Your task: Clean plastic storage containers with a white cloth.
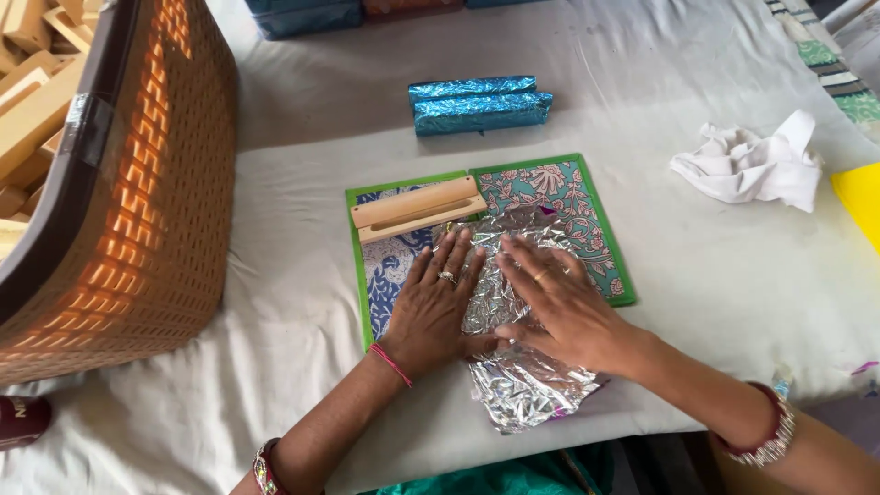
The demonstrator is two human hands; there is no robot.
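Two hands lie flat on a crinkled sheet of silver foil [513, 339] at the near edge of the counter [733, 275], which is draped in pale cloth. Nearest the body, the foil's lower end spills off the green-rimmed patterned board [587, 220] and puckers toward the counter's edge; that loose end looks like the part most likely to tear or bunch, so pressure there is best kept light and even. The left hand [433, 307] rests palm down on the foil's left side, fingers [449, 261] spread and stretched forward, gripping nothing, a ring on one finger and a red thread at the wrist. The right hand [559, 312] lies palm down on the right side, fingers [518, 261] also open and nearly straight, pressing rather than pinching; the two thumbs come close near the middle of the sheet. Judging by the raised shape under the palms, something flat may be wrapped inside, though it is hidden. Smoothing outward from the centre with whole palms would seem to keep creases small. Just beyond the fingertips a wooden block [417, 208] with a groove lies slanted across the board. Farther back, two blue foil-wrapped bars [478, 104] lie side by side. A crumpled white cloth [747, 165] sits off to the right, and a brown woven basket [147, 183] holding wooden blocks stands at the left.
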